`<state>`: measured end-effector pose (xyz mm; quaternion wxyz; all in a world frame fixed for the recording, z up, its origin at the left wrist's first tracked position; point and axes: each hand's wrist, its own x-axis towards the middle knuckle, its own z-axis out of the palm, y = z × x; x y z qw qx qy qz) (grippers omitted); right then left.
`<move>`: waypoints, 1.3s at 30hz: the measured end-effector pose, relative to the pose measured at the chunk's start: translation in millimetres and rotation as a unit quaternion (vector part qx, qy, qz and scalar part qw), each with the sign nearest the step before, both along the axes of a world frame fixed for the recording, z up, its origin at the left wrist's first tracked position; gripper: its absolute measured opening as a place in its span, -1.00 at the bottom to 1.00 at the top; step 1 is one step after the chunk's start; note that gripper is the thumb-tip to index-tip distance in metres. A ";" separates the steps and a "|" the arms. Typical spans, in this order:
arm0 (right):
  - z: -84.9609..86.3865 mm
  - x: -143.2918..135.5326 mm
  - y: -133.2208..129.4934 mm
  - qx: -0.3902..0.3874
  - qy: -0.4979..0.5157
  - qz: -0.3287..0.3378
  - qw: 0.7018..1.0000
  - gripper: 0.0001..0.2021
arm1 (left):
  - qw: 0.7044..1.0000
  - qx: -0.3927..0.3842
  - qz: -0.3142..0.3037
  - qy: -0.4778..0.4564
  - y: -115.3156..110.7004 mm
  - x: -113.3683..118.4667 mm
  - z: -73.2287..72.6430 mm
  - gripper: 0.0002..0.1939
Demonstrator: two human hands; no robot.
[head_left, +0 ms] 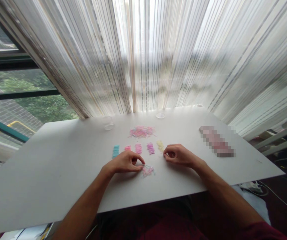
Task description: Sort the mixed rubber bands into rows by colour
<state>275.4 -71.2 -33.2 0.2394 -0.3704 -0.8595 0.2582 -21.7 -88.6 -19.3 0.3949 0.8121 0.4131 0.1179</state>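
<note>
Head view, looking down a white table [58,160] set against a striped sheer curtain [158,56]: both bare hands rest near the table's middle, over small coloured sticks. A loose mixed heap [148,171] of pink and pale blue pieces lies just to the right of the left hand [123,163], touching or almost touching its fingertips, which are pinched together at the heap's left edge; whether a stick is actually caught between them is too small to tell. The right hand [179,155] sits a little farther off, above and to the right of the heap, fingers curled in and nearly closed, with nothing clearly held. So the left hand is the nearer one, and the heap lies between the two wrists, its pieces pointing every way rather than along one axis. Beyond the hands runs a row of sorted bundles, side by side: blue bundle [115,151], pink bundles [138,148], yellow bundle [160,145]. Farther back lies a larger unsorted pile [142,131], and two small clear dishes [160,115] stand near the curtain.
</note>
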 end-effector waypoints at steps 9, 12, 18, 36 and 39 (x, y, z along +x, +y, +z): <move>-5.1 0.2 5.0 0.027 -0.006 -0.023 0.999 -0.85 | 1.000 0.012 0.004 0.002 -1.3 0.8 1.7 -0.77; -5.4 -0.2 5.6 0.031 -0.007 -0.025 0.999 -0.83 | 1.000 0.015 0.002 0.008 -1.3 0.8 1.9 -0.77; -4.9 1.7 6.5 0.046 0.009 -0.022 0.999 -0.86 | 1.000 0.022 -0.002 0.007 -1.6 1.7 3.9 -0.76; -8.4 1.4 7.3 0.041 0.004 -0.024 0.999 -0.84 | 1.000 0.015 -0.010 0.020 0.1 0.4 1.9 -0.75; -8.5 2.9 7.7 0.042 0.007 -0.022 0.999 -0.85 | 1.000 0.016 -0.006 0.018 -0.4 0.5 2.2 -0.76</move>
